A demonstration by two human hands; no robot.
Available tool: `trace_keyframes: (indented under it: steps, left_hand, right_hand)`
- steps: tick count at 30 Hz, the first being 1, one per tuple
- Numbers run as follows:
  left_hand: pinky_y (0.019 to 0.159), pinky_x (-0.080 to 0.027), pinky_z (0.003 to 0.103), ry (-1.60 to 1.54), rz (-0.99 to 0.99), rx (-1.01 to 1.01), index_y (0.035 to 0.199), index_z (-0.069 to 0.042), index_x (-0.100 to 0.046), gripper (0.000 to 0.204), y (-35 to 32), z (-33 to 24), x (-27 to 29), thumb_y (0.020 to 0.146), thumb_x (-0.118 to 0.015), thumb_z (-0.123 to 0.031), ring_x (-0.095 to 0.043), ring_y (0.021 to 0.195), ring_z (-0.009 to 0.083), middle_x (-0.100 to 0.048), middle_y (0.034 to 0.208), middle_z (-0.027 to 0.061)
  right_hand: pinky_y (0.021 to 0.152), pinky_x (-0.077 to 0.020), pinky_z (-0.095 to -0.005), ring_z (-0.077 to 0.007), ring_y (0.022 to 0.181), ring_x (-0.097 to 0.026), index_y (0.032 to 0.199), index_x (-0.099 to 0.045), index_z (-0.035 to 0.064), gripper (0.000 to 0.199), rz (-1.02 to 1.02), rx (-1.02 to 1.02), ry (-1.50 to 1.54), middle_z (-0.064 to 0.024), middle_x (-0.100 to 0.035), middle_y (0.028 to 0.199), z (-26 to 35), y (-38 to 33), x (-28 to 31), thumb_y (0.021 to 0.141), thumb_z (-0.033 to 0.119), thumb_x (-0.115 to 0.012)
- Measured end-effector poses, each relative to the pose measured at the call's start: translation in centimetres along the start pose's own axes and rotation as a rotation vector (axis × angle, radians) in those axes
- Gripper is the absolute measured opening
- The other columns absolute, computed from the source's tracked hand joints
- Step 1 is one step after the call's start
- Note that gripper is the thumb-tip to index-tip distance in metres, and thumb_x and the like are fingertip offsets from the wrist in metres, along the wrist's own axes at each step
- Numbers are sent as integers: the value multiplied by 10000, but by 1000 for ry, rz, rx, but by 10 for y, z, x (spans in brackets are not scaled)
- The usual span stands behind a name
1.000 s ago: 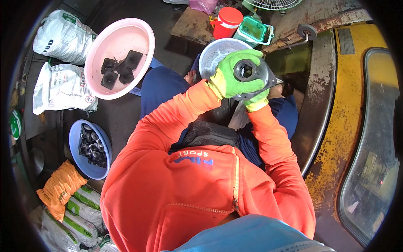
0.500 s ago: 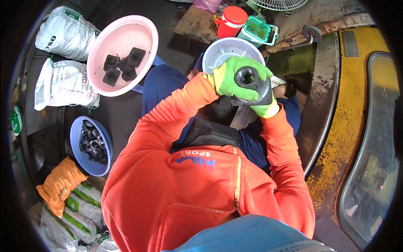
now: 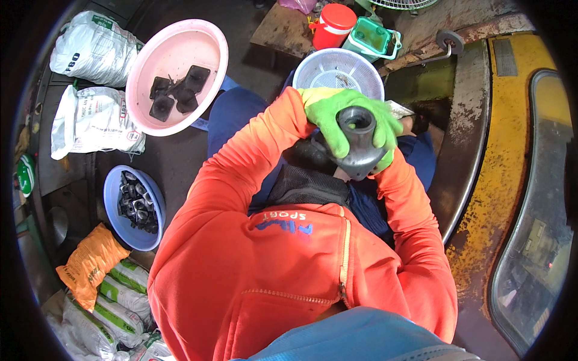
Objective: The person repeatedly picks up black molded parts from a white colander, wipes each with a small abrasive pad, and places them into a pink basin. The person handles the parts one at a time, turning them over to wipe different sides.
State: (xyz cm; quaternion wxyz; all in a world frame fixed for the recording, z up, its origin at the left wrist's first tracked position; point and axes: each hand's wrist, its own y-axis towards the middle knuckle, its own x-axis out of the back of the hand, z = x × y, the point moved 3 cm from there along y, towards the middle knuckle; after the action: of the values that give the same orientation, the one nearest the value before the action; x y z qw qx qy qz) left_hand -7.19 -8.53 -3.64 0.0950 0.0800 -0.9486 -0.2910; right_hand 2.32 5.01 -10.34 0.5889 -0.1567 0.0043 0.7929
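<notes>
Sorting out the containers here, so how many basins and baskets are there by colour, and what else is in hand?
Pink basin: 1
Blue basin: 1
White mesh basket: 1
Dark pipe fitting held in both green-gloved hands, left hand and right hand: 1
Total: 4

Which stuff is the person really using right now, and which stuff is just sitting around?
In use:
left hand
right hand
dark pipe fitting, held by both green-gloved hands

Sitting around:
pink basin of black parts
blue bowl of small fittings
white basket
red jug
sacks
</notes>
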Motion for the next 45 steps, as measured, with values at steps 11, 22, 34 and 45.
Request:
trace_keyframes:
  steps: [11, 22, 34, 45]
  left_hand:
    - [955, -459, 379, 185, -899, 141, 1060, -56, -631, 541, -5, 41, -16, 605, -858, -242, -605, 1057, 263, -623, 1158, 132]
    - [867, -495, 367, 206, -716, -20, 1006, -76, -642, 425, 2, 17, -14, 638, -822, -189, -629, 959, 244, -668, 1009, 83]
    - [990, -390, 480, -66, -120, -2, 1027, -61, -618, 469, -18, 14, -11, 673, -824, -289, -514, 1177, 344, -601, 1188, 139]
    - [1059, -370, 572, -1578, -743, -424, 1273, 11, -461, 590, -14, 41, 13, 857, -675, -350, -432, 1291, 350, -516, 1283, 181]
  right_hand:
    - [1060, -372, -352, -232, 1290, -443, 1411, -376, 99, 589, -426, 376, -825, -106, -461, 1377, 3, 37, 25, 882, 175, -623]
    - [818, -498, -354, -304, 953, -628, 1067, -630, 50, 365, -319, 511, -704, -127, -635, 1013, 56, 28, -13, 746, 209, -700]
    - [788, -499, -323, -196, 926, -601, 1213, -573, 72, 441, 271, 247, -578, -78, -631, 1012, 22, -12, 3, 812, 192, -710]
    - [370, -238, -228, -61, 373, -293, 1068, -575, 62, 465, -154, -105, 670, 14, -455, 632, 30, 21, -4, 983, 496, -433]
